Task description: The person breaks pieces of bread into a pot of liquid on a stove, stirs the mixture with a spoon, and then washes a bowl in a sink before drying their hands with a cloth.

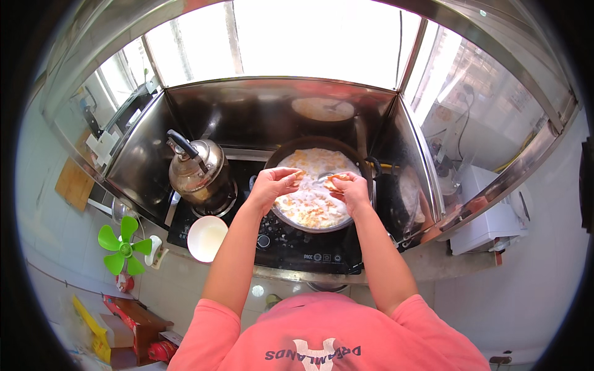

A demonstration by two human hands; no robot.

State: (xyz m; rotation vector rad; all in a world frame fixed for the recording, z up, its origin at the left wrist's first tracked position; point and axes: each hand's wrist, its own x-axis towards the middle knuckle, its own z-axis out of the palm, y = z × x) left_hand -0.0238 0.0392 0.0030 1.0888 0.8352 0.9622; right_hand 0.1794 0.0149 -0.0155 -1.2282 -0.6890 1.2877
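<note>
Both hands are over a wide pan (365, 174) on the black gas stove (287, 250). The pan holds a whitish, milky food (315, 211) with many yellow-orange pieces. My left hand (277, 188) is above the pan's left side, with a small orange-brown piece (299, 175) between thumb and fingertips. My right hand (353, 191), above the pan's right side, grips a larger crumpled orange-brown piece (335, 182). What these pieces are, I cannot tell. Between the hands, a metal utensil's head (326, 176) lies partly in the food.
A steel kettle (199, 171) with a black handle stands on the left burner. In front of it, a white bowl (207, 239) with pale contents sits at the stove's edge. Steel guard panels (269, 99) surround the stove. A green-bladed fan (125, 249) is at the left.
</note>
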